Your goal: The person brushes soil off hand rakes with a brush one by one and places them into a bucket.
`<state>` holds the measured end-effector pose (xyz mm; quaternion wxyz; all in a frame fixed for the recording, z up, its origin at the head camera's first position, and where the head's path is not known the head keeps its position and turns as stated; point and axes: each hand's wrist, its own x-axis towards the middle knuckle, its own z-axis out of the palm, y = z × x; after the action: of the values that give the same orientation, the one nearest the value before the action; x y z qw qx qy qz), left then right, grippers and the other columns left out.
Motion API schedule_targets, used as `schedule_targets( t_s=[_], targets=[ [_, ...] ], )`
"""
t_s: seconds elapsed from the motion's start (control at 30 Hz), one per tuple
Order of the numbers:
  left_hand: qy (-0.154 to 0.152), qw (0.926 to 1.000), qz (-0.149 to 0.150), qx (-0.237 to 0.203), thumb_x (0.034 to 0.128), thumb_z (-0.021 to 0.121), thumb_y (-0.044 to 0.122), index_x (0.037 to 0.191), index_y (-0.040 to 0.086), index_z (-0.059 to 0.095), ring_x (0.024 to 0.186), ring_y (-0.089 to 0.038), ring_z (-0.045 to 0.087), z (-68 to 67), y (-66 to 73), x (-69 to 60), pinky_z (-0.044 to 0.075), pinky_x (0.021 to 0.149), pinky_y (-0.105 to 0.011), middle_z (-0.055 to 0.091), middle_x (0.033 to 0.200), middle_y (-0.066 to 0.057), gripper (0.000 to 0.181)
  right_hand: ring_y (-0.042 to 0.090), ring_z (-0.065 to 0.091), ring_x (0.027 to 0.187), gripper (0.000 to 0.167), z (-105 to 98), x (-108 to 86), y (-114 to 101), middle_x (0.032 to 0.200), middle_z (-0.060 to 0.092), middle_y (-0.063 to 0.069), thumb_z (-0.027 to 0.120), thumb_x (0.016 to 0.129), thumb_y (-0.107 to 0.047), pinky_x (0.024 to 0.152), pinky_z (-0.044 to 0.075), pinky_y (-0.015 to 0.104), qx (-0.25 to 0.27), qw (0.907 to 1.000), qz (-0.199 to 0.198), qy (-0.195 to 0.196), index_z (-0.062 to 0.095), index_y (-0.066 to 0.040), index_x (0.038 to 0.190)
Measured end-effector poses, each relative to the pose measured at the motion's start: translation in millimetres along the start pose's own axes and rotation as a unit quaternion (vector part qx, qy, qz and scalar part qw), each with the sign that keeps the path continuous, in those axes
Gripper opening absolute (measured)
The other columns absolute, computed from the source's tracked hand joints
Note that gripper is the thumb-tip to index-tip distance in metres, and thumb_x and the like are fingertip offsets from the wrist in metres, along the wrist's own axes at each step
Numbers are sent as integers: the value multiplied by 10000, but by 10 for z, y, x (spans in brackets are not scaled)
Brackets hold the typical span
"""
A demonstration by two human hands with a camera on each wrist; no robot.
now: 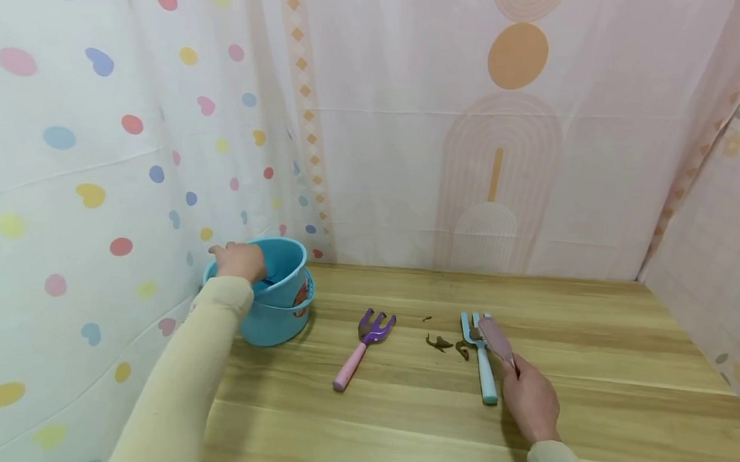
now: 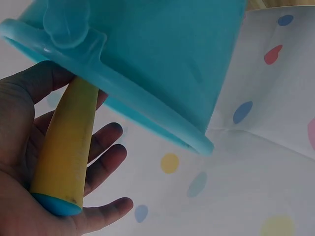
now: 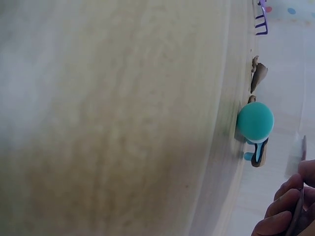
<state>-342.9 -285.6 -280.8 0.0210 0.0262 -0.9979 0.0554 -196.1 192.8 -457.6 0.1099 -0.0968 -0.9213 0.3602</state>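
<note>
My left hand is over the rim of a light-blue bucket. In the left wrist view it grips a yellow handle with a blue end; the tool's head is hidden by the bucket. My right hand holds a flat mauve tool, like a spatula, its blade against or just over the tines of a light-blue hand fork. Brown muck clings to that fork. Left of it lies a purple hand fork with a pink handle and brown smears on its tines.
Several brown scraps lie on the wooden table between the two forks. A dotted curtain stands close behind and left of the bucket. A patterned curtain closes off the back, with another at the right.
</note>
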Motion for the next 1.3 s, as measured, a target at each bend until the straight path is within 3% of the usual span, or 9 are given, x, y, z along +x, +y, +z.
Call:
schedule_targets(
  t_s=[0.17,0.3,0.5,0.63,0.8,0.93,1.03,1.2,1.3],
  targets=[
    [-125,9999,-1,3,901,534,92,891,-4,681,1070,-539,487,50,3,25,206,957,-808,643,946,-247,176,366,616,894,413,0,-1,9,1182,638,258,482,1025,-238,738,468,545,7,10000,-8,23,555,7,1350],
    [-45,10000,-5,-22,893,516,68,872,-4,674,1080,-553,490,55,18,34,200,959,-810,649,943,-250,175,314,581,803,408,-3,3,2,1074,660,222,486,1025,-242,682,455,503,44,10000,-10,54,566,5,1339],
    [189,9998,-6,-111,904,486,54,871,-11,673,1089,-558,496,36,65,28,197,964,-807,652,989,-278,201,428,627,955,420,3,9,-14,1218,619,281,487,1019,-232,762,467,573,49,9999,-40,127,555,17,1350],
    [355,9991,61,-201,911,481,56,941,-41,679,1076,-540,505,33,145,6,215,966,-796,645,1024,-294,223,422,623,970,431,-7,20,-23,1261,595,284,475,1025,-240,777,465,576,63,10000,-19,42,543,12,1368],
    [706,9969,295,-180,935,529,126,1016,-63,679,1099,-515,508,-4,349,-21,270,975,-752,620,1102,-314,254,402,610,965,444,-54,39,-28,1296,576,283,450,1032,-245,778,460,561,127,9999,3,-74,523,16,1384],
    [1009,9936,500,-51,943,564,204,954,-48,676,1072,-469,543,-24,565,-41,352,952,-683,629,1068,-282,276,425,606,999,459,-99,50,-36,1318,559,283,450,1026,-258,789,455,574,137,9999,43,-59,517,8,1393],
    [1241,9901,647,35,957,552,227,896,-21,680,1033,-419,564,-8,753,-82,404,906,-617,631,1015,-236,286,387,598,937,472,-122,63,-27,1327,552,282,447,1024,-270,779,452,552,132,9998,93,-98,509,5,1403],
    [1938,9743,1148,16,965,567,225,793,52,670,948,-359,579,109,1091,-193,439,813,-540,630,938,-168,265,324,571,848,489,-154,91,0,1310,567,277,439,1029,-289,728,436,474,142,9997,122,-184,493,8,1415],
    [2225,9646,1414,-13,945,591,216,828,75,680,926,-340,589,208,1321,-282,448,790,-514,639,930,-144,203,294,561,798,493,-174,101,23,1251,603,258,439,1033,-303,683,414,416,145,9995,187,-201,491,-1,1420]
  ],
)
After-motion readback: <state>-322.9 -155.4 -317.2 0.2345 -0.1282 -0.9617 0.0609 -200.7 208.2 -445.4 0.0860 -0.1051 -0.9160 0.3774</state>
